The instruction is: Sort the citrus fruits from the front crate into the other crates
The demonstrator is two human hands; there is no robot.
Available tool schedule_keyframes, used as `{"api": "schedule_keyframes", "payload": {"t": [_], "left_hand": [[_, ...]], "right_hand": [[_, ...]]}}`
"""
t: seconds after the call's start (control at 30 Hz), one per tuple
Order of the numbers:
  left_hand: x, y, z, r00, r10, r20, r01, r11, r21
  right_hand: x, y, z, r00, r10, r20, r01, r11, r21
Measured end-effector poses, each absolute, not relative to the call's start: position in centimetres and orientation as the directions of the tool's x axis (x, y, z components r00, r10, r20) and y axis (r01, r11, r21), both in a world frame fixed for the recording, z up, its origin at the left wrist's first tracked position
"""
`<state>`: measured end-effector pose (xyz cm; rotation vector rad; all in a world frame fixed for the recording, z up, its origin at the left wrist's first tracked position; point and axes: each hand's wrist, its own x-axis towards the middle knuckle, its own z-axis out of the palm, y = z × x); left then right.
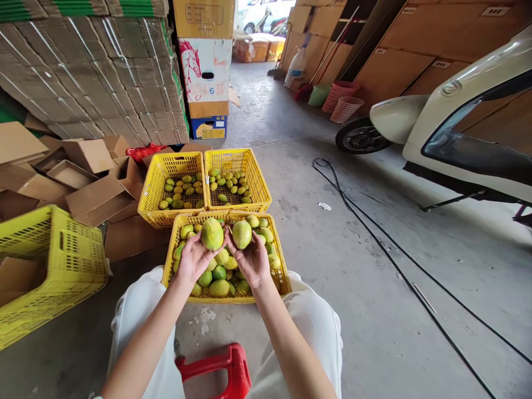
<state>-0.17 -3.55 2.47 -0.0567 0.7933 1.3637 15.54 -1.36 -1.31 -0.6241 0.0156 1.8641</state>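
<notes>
My left hand [195, 256] is closed around a yellow-green oval fruit [212, 234], held up above the front yellow crate [283, 271]. Close beside it, my right hand [252, 260] grips a second, similar fruit [241, 234], slightly smaller and paler. The fingertips of both hands nearly meet between the two fruits. Below them the crate is filled with loose fruit [219, 288], from green to yellow; my hands and forearms hide part of it. The exact kind of fruit is not certain.
Two yellow crates [154, 194] [261, 185] with smaller fruit stand behind. At left are another yellow crate [78, 249] and cardboard boxes [97, 194]. A red stool [238, 366] is between my legs. A black cable [374, 221] and a scooter [440, 111] are at right.
</notes>
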Motion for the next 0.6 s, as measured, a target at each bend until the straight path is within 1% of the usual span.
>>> {"api": "schedule_keyframes", "payload": {"t": [0.07,0.13,0.2,0.33,0.4,0.53,0.6], "left_hand": [[0.0,-3.5,2.4,-0.05,0.825,-0.563,-0.869,0.242,0.432],[0.1,-3.6,2.1,-0.076,0.812,-0.579,-0.847,0.254,0.467],[0.1,-3.7,1.6,-0.082,0.815,-0.574,-0.818,0.274,0.505],[-0.1,-3.7,1.0,-0.082,0.832,-0.548,-0.775,0.293,0.56],[-0.2,-3.5,1.1,-0.078,0.822,-0.564,-0.781,0.301,0.547],[-0.3,-3.3,1.8,-0.039,0.814,-0.58,-0.849,0.279,0.448],[-0.3,-3.3,2.2,-0.015,0.815,-0.579,-0.861,0.284,0.422]], "right_hand": [[15.4,-1.5,-1.3,-0.259,0.878,-0.402,-0.872,-0.392,-0.294],[15.3,-1.8,-1.5,-0.267,0.881,-0.391,-0.852,-0.405,-0.331],[15.1,-2.1,-1.8,-0.267,0.879,-0.395,-0.834,-0.416,-0.363],[14.9,-2.2,-2.2,-0.25,0.871,-0.423,-0.819,-0.423,-0.387],[14.9,-2.2,-2.2,-0.225,0.875,-0.429,-0.813,-0.411,-0.412],[14.8,-2.2,-2.3,-0.152,0.892,-0.425,-0.8,-0.364,-0.478],[14.6,-2.1,-2.4,-0.145,0.897,-0.418,-0.795,-0.358,-0.49]]}}
